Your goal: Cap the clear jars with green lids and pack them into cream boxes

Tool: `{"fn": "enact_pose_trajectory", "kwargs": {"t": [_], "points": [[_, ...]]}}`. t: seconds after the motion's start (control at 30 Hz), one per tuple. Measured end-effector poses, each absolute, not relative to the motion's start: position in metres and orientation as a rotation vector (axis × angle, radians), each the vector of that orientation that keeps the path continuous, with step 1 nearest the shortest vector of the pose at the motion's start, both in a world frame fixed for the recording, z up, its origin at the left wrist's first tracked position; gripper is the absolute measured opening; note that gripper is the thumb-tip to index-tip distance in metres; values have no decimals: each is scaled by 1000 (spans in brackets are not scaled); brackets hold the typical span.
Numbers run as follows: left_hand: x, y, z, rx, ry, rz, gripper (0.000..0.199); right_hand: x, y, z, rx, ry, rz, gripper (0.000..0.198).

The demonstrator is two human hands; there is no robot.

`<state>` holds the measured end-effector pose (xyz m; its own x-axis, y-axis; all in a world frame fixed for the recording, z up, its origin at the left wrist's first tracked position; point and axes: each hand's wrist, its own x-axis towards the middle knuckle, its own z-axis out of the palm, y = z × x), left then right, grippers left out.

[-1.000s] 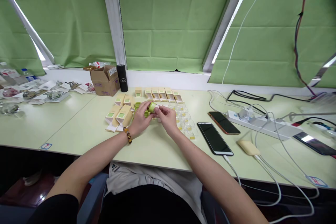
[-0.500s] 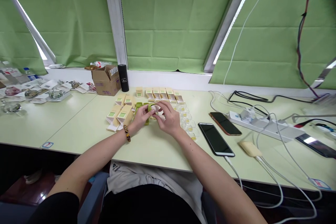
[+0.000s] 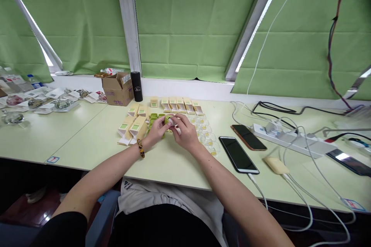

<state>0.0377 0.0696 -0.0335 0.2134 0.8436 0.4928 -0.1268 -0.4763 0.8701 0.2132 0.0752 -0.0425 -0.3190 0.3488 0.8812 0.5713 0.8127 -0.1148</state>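
Observation:
A small green piece (image 3: 167, 119), perhaps a cap or little jar, with a white part (image 3: 171, 122) on its right side, is held up over the table between my hands. My left hand (image 3: 156, 131), with a beaded bracelet above it, is closed around the green side. The fingers of my right hand (image 3: 185, 133) pinch at the white part. More green pieces (image 3: 153, 117) lie just behind my left hand, partly covered by it. To the right of my right hand stand rows of clear domed plastic pieces (image 3: 209, 136) with yellow inside.
Opened cream cartons (image 3: 139, 125) stand left, and another row (image 3: 180, 105) sits behind. A cardboard box (image 3: 117, 92) and black cylinder (image 3: 136, 86) are at the back. Phones (image 3: 238, 154), a power strip (image 3: 292, 139) and loose cables lie right; glassy items on cards (image 3: 60, 104) are far left.
The green piece has turned and dropped slightly in my fingers, its ring-like opening now less visible. My right fingers have closed in nearer the white part. Both arms keep nearly the same place.

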Motion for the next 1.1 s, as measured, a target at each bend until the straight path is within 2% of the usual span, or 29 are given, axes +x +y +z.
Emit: {"fn": "enact_pose_trajectory", "kwargs": {"t": [0.3, 0.87, 1.1], "points": [[42, 66, -33, 1662, 765, 1482, 56, 211, 75, -40, -702, -1943, -403, 29], [53, 54, -34, 1732, 935, 1691, 45, 208, 76, -42, -643, -1936, -521, 34], [51, 53, -36, 1746, 940, 1701, 41, 209, 78, -42, -652, -1959, -449, 36]]}}
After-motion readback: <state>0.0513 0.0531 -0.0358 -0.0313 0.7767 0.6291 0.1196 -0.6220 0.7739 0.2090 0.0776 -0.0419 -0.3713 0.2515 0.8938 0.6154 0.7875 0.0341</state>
